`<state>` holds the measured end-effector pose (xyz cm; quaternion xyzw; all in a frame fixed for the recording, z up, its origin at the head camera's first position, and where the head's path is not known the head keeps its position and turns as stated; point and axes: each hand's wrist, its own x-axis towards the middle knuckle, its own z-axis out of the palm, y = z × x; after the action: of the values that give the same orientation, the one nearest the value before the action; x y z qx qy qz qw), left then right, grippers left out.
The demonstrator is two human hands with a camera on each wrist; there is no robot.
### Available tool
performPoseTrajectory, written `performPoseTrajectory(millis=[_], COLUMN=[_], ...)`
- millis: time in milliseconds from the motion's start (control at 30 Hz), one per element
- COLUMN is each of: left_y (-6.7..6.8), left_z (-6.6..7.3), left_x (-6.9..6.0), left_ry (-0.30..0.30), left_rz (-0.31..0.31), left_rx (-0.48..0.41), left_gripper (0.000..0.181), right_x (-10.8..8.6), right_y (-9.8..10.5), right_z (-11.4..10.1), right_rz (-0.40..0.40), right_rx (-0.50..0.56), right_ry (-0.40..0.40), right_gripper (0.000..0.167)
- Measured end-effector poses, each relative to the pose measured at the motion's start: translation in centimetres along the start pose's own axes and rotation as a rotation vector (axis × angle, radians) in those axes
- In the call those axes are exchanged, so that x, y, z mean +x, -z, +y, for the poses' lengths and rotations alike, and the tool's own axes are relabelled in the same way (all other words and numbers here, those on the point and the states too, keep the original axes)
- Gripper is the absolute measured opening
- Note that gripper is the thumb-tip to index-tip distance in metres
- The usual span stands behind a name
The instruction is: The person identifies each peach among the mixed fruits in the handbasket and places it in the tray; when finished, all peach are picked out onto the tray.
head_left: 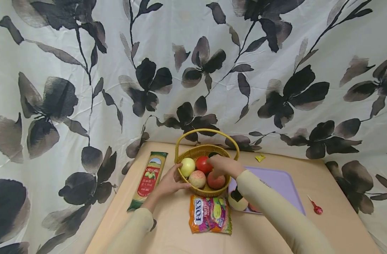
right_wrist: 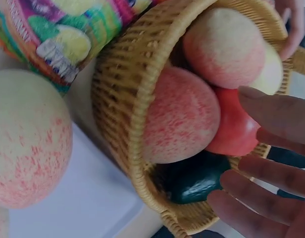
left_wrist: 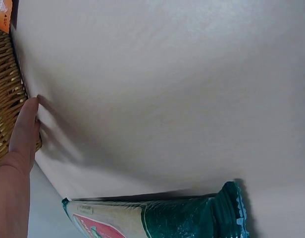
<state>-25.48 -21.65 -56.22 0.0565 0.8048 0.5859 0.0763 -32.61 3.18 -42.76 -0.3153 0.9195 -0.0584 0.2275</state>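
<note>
A wicker basket (head_left: 202,192) with an arched handle holds a pale green-yellow fruit (head_left: 187,167), a red tomato-like fruit (right_wrist: 236,124), two peaches (right_wrist: 179,116) and a shiny dark green fruit (right_wrist: 197,179). My left hand (head_left: 172,180) touches the basket's left side with fairly straight fingers, seen along the wicker in the left wrist view. Over the basket's right part is my right hand (head_left: 223,165). In the right wrist view its fingers are spread, holding nothing, close to the tomato-like fruit and the dark green one.
A lilac tray (head_left: 282,180) right of the basket carries a large peach (head_left: 239,204) and another reddish fruit (head_left: 253,208). A Fox's candy bag (head_left: 210,215) lies in front, a pasta packet (head_left: 150,176) left. A yellow-wrapped candy (head_left: 260,157) and a lollipop (head_left: 317,209) lie farther right.
</note>
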Motion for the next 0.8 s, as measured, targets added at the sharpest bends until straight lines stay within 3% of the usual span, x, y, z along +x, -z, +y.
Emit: performPoseTrajectory(millis=[200,333,633,800], left_y=[-0.2,-0.2,-0.1,-0.1], left_z=[0.5,0.6,0.4,0.1], left_x=[0.0,0.0,-0.1,-0.2], left_ry=[-0.008,-0.010,-0.023,-0.025], left_rz=[-0.004,-0.007,-0.008,0.000], left_rx=[-0.006,0.006,0.011,-0.009], left_gripper=[0.108,0.108,0.108,0.107], right_x=[0.6,0.9,1.6,1.9], right_y=[-0.1,-0.5,-1.7,-2.4], right_z=[0.3,0.6,1.4,1.3], right_rz=[-0.070,-0.089,-0.084,-0.057], right_rx=[-0.037,-0.042,-0.020,-0.006], right_ry=[-0.119,-0.154,-0.145,-0.094], right_gripper=[0.036,0.027,0.031,0.039])
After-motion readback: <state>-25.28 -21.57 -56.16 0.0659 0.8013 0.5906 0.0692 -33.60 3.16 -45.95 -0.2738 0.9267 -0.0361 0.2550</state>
